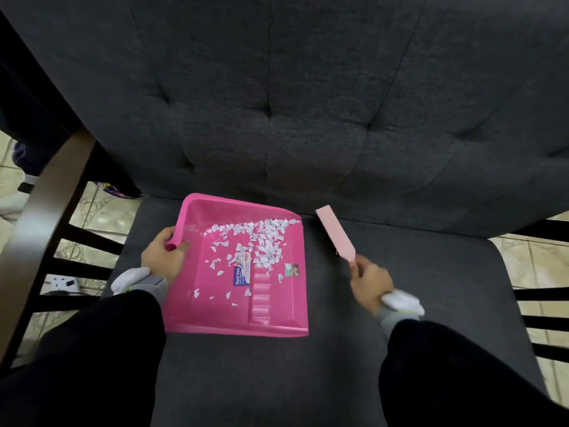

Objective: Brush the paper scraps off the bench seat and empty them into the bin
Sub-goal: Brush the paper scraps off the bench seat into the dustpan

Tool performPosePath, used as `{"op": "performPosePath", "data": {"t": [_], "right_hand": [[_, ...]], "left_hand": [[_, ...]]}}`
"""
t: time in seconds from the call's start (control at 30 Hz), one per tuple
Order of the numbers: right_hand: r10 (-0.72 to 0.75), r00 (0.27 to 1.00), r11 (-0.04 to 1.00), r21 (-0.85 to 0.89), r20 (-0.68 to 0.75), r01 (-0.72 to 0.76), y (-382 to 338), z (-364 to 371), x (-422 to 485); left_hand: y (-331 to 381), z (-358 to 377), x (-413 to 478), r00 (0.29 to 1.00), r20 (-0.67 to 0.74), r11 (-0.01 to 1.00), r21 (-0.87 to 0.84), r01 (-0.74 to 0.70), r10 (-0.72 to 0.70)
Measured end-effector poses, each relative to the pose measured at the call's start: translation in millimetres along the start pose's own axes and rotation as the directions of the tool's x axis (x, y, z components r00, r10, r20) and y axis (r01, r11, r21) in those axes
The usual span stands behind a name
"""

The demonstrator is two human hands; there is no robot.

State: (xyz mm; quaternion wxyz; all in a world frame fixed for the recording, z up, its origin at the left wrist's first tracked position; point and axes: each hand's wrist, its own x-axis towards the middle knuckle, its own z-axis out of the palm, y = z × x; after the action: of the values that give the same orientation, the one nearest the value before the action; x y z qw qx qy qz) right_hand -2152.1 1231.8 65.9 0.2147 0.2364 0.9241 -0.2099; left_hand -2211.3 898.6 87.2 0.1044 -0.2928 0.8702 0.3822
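A bright pink dustpan [212,315] lies on the dark grey bench seat [354,349]. Several white paper scraps [261,238] are spread inside it, thickest toward its far right corner. My left hand [163,257] grips the dustpan's short handle at its left side. My right hand [371,282] holds the handle of a pale pink brush [335,232], which points up and left, its head just right of the dustpan's far corner and apart from it. I see no scraps on the bare seat fabric around the pan.
The tufted grey backrest [292,103] rises behind the seat. A brown table edge [40,211] and black chair slats [70,266] stand at the left over tiled floor [101,211]. More black slats [542,294] and tiles show at the right. No bin is in view.
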Motion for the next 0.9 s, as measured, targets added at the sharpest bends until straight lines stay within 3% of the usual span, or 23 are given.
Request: {"op": "performPosePath", "data": {"t": [0.13, 0.3, 0.63, 0.9], "right_hand": [[-0.098, 0.985, 0.965, -0.227, 0.140, 0.128, -25.5, -26.4, 42.0], [-0.041, 0.991, 0.876, -0.472, 0.124, 0.095, -40.9, -41.7, 61.8], [0.259, 0.949, 0.881, -0.447, 0.180, -0.155, 60.5, -100.1, 44.8], [0.172, 0.977, 0.940, -0.316, 0.129, -0.124, 117.0, -130.6, 30.3]], "left_hand": [[1.0, 4.7, 6.8, 1.000, -0.007, 1.000, 0.009, 0.003, -0.003], [2.4, 2.4, 11.7, 1.000, 0.016, 1.000, 0.010, -0.011, 0.010], [21.1, 19.9, 0.9, 0.999, 0.034, 1.000, 0.006, -0.018, 0.018], [32.7, 43.0, -8.2, 0.998, 0.069, 1.000, 0.005, -0.007, 0.007]]}}
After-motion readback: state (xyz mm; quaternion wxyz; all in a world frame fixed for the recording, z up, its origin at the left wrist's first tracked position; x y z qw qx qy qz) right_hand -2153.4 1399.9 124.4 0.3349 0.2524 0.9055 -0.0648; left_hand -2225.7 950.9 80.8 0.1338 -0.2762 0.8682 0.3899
